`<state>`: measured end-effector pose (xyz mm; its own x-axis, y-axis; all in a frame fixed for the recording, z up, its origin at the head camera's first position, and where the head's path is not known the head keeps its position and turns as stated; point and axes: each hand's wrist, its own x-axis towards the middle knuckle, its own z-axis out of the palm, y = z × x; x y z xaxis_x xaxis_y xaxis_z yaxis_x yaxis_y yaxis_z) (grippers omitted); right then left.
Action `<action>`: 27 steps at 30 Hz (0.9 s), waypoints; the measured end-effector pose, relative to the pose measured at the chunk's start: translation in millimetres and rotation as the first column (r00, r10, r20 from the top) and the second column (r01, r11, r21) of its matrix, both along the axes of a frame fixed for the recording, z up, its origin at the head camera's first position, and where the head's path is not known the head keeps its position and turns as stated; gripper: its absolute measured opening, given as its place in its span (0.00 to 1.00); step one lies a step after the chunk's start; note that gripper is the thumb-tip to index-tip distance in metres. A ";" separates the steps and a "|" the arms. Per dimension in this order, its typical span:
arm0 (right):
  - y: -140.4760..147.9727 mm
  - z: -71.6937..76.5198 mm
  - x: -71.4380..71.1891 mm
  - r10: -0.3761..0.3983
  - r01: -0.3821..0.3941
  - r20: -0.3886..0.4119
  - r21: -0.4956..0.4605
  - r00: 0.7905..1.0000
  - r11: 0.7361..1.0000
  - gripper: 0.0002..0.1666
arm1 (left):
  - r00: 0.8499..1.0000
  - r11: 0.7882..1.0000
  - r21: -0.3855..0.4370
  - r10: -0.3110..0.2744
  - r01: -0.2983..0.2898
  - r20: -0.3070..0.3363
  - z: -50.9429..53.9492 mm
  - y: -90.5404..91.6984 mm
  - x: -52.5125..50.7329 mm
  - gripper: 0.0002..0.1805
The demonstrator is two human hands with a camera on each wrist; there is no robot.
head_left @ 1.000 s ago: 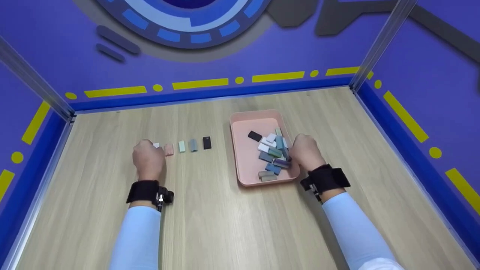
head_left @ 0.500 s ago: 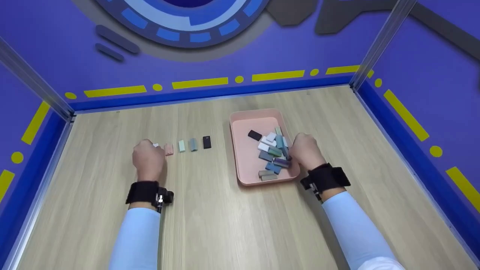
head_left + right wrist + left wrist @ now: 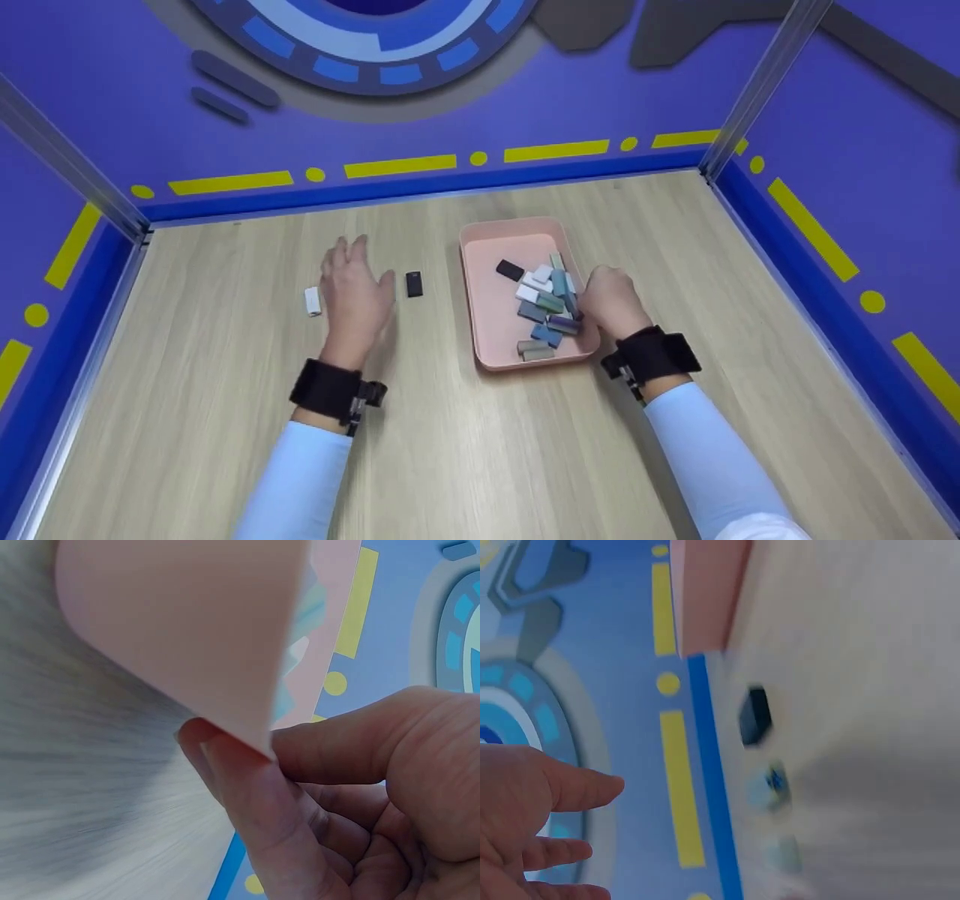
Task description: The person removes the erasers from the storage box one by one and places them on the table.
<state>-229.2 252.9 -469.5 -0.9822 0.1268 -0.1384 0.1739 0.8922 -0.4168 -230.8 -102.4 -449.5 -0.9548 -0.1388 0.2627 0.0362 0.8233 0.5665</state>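
My left hand (image 3: 354, 294) hovers over a row of small oblong blocks with fingers spread, holding nothing. At the row's ends, a white block (image 3: 312, 301) and a black block (image 3: 414, 284) show on either side of it. The hand hides the others in the head view. The left wrist view shows a blue-grey block (image 3: 769, 786) and a blurred pale green block (image 3: 783, 855) beside the black one. My right hand (image 3: 615, 304) pinches the right rim of the pink tray (image 3: 487, 322) between thumb and fingers, plain in the right wrist view.
Several blocks in white, grey, blue and green lie heaped in the tray's right half, with a black block (image 3: 510, 271) apart from them. Blue-purple panels (image 3: 420, 127) enclose the wooden tabletop (image 3: 450, 450) at the back and sides.
My left hand has let go of the white block at the row's left end, opened its fingers and moved right over the row. The right hand and tray stay put.
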 end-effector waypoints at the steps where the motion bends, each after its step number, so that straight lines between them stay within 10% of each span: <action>1: 0.1 0.0 0.0 0.002 -0.002 -0.002 -0.003 1.000 1.000 0.06 | 1.000 1.000 -0.012 -0.020 0.020 -0.005 1.9 7.8 2.5 0.36; 10: 0.6 -1.7 -0.1 0.013 -0.013 -0.030 0.005 0.999 1.000 0.05 | 0.970 0.968 -0.079 -0.241 0.240 -0.007 7.1 74.9 25.0 0.41; 27: 1.4 -1.7 -1.1 0.039 -0.035 -0.069 0.053 0.997 0.998 0.08 | 0.809 0.793 -0.165 -0.573 0.587 0.126 -23.1 156.2 47.5 0.14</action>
<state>-230.2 254.3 -471.2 -0.9934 0.0951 -0.0636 0.1122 0.9181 -0.3801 -183.4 53.9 -472.5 -0.8559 0.4920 0.1592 0.5094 0.7494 0.4230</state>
